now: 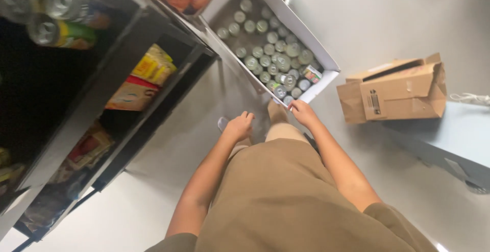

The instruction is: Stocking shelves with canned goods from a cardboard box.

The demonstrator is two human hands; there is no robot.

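Item: white cardboard tray (326, 63), rectangular, shallow-walled, smooth matt board. It lies on the floor just ahead of both my hands, its near corner closest to my right hand (304, 112).

Contents: cans (278, 60), cylindrical, metal, with dull silver round tops. They stand upright in loose rows and are packed thickest toward the end nearest my hands; the far end shows bare board.

Right hand: reaching forward, fingers curled at the tray's near corner beside the closest cans. I cannot tell whether it grips anything or merely touches the rim.

Left hand (238, 127): loosely curled, empty, held over the floor just short of the tray and left of my right hand.

Beyond my left hand: dark shelving unit (127, 58), flat hard shelves, carrying yellow and red packets (153, 66), soft and creased, and more cans lying on their sides on the top level.

Beyond my right hand, well apart: brown corrugated cardboard box (403, 91), flaps loose, resting against a pale grey cabinet (454, 134).

Floor (143, 201): smooth, pale grey, faintly glossy.
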